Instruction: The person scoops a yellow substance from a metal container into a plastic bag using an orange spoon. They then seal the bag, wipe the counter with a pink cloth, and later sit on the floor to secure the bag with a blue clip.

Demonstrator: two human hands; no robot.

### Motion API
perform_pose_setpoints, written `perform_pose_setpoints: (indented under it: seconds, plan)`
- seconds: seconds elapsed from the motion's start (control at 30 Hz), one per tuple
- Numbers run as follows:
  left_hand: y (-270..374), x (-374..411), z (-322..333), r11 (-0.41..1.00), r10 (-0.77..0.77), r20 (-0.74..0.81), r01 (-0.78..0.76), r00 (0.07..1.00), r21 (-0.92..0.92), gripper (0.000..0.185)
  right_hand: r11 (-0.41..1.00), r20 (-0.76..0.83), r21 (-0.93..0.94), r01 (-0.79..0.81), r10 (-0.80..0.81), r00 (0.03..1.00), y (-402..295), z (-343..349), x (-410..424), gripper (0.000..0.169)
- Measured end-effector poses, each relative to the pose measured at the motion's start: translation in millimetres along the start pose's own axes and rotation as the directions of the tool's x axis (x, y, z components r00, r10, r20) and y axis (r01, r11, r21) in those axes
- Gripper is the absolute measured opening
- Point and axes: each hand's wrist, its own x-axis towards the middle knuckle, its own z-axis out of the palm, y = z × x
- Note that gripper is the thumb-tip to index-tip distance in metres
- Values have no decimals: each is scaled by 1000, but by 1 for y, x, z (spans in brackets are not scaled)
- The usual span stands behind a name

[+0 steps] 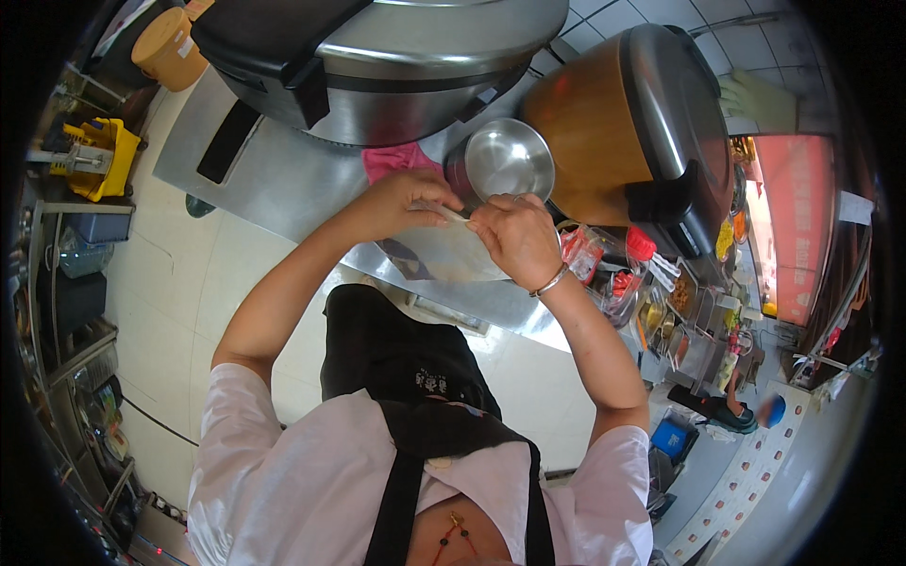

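Note:
My left hand [405,204] pinches the rim of a thin, clear plastic bag [453,249] between its fingertips. The fingers of my right hand [515,232], with a bangle at its wrist, are closed on the same rim, close beside the left. The bag hangs below both hands, over the steel counter's front edge; whether anything lies in it I cannot tell. Just beyond my hands stands a round stainless steel pot [511,159] with a shiny inside. A pink cloth [400,161] lies left of the pot, behind my left hand.
A big steel cooker [396,99] and a brown cooker with a black lid [601,134] stand behind on the steel counter [283,166]. Packets, red-headed utensils [643,246] and food containers line the right side. A co-worker [743,414] stands far right. A yellow mop bucket [117,159] is at left.

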Motion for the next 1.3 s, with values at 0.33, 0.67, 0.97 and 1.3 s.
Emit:
perform_pose_setpoints:
  seconds: [0.33,0.67,0.97,1.3]
  plan:
    - [-13,-2,12,947,151,-97,-116,984,299,8,953,143,152,-261,240,960,7,0,-2,13]
    - [-23,8,21,900,-348,57,351,936,-259,9,972,-112,-227,65,-93,989,-8,21,-3,21]
    - [-20,21,-1,815,-444,298,519,845,-256,15,917,-139,-365,162,-226,964,-11,34,-5,7]
    - [-43,23,-2,745,-445,302,536,843,-397,20,987,-69,-145,-66,56,996,-12,29,-5,13]
